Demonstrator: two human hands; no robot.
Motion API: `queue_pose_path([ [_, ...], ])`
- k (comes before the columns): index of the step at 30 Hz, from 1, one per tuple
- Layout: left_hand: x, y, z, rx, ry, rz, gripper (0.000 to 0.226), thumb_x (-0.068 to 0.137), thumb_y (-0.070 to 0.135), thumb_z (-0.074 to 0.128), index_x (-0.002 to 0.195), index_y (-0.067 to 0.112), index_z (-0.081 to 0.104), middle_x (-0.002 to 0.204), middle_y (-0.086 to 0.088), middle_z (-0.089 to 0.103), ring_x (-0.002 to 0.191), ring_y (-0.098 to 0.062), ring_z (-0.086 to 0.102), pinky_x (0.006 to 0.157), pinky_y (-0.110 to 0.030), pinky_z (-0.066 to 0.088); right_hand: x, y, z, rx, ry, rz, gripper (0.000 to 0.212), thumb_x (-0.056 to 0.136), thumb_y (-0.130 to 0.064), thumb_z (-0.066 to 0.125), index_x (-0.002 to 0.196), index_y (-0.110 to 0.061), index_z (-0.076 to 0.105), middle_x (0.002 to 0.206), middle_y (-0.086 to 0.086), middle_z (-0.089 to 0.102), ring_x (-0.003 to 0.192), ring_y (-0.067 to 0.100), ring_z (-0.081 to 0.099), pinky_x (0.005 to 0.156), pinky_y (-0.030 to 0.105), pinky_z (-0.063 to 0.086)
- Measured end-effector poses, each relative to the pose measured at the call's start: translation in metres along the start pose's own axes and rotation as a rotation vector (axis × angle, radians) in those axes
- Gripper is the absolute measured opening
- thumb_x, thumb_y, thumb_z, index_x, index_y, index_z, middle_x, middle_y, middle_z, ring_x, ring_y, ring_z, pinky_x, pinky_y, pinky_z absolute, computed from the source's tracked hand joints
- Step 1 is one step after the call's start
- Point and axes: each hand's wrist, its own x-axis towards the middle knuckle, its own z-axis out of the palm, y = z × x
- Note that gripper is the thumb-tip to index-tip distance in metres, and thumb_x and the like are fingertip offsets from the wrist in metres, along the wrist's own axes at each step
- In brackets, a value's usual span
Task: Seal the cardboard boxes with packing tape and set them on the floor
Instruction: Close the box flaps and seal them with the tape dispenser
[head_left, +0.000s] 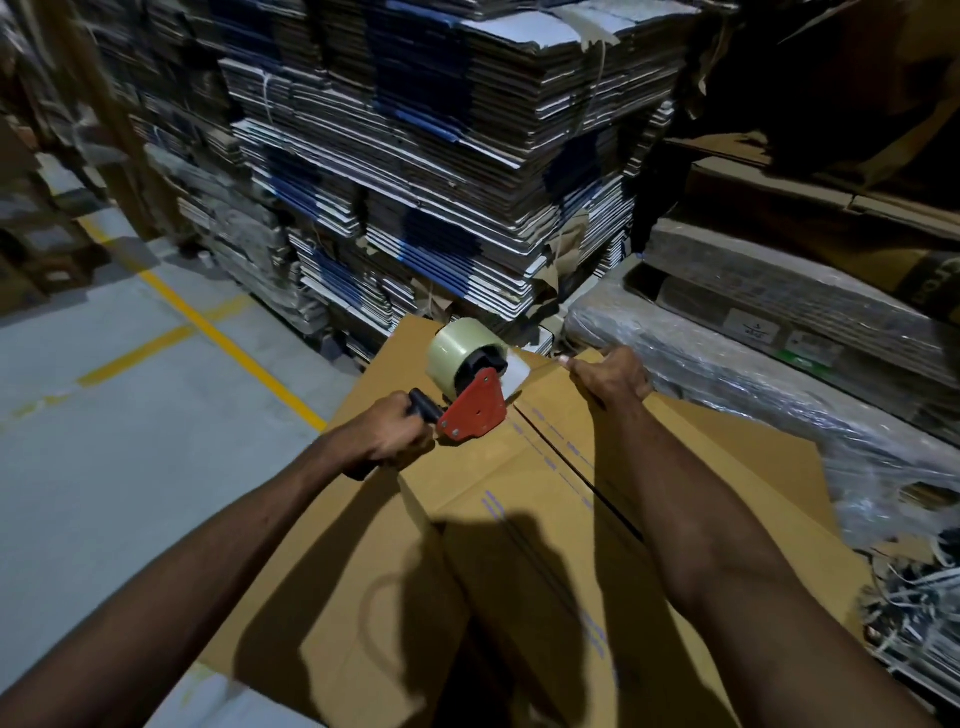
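Observation:
A large brown cardboard box (519, 519) fills the lower middle of the view, its top flaps folded shut with a dark seam running toward me. My left hand (389, 434) grips the black handle of a red tape dispenser (472, 408) that carries a roll of clear tape (462, 345). The dispenser rests at the far end of the seam. A short strip of tape runs from it to the box's far edge. My right hand (613, 376) presses down on that far edge, just right of the dispenser.
Tall stacks of flattened cartons (415, 156) rise right behind the box. Plastic-wrapped carton bundles (779, 353) lie to the right. Grey concrete floor (104, 441) with yellow lines (218, 332) spreads to the left. Loose strapping lies at the lower right (914, 597).

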Motion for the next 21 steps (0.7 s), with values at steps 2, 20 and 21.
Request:
queue_pose_path([
  [2,-0.011,-0.007,-0.004,-0.005,0.003,-0.008,0.033,0.095,0.000,0.046,0.065,0.014,0.051,0.053,0.001,0.053,0.043,-0.012,0.039,0.042,-0.027,0.031,0.003,0.003,0.003,-0.020,0.012,-0.010,0.071,0.068,-0.074,0.082,0.106,-0.015,0.068,0.105,0.008,0.067,0.110,0.031,0.061,0.093,0.042,0.040],
  [20,-0.016,-0.019,-0.007,0.043,0.063,-0.038,0.016,0.098,0.011,0.049,0.084,0.012,0.057,0.043,0.011,0.052,0.039,-0.008,0.043,0.042,-0.026,0.037,-0.124,0.019,0.056,-0.118,-0.035,-0.887,0.028,0.088,-0.006,0.059,0.107,-0.017,0.076,0.115,0.000,0.073,0.112,0.024,0.057,0.082,0.037,0.052],
  [21,-0.016,-0.020,-0.007,0.035,0.060,-0.036,0.014,0.097,0.011,0.049,0.085,0.012,0.056,0.042,0.011,0.052,0.038,-0.008,0.043,0.042,-0.026,0.037,-0.130,0.023,0.057,-0.147,-0.045,-0.933,0.026,0.089,-0.008,0.056,0.108,-0.014,0.073,0.116,0.002,0.071,0.112,0.026,0.056,0.083,0.038,0.051],
])
